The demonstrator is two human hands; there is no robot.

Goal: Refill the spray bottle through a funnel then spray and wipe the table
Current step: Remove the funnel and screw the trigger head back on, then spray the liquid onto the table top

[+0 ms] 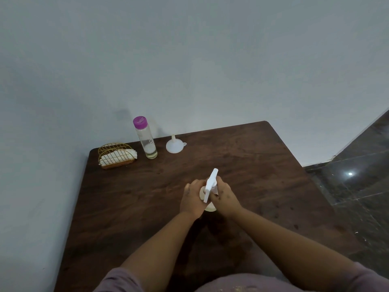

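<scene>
Both hands' grip on spray bottle [210, 186], mid-table [263, 165], far from edges

There is one counter [242, 157], made of dark brown wood. On it I count two bottles: one white spray bottle [210, 186] near the middle, and one clear bottle [147, 142] with a purple cap close to the far edge. There is one white funnel [173, 145], standing upside down just beside the clear bottle at the far edge. There is one gold wire holder [115, 155] at the far left corner, and white napkins [117, 155] are inside it; their number I cannot tell. Two hands are seen, one left hand [192, 199] and one right hand [225, 197], both on the spray bottle.
</scene>
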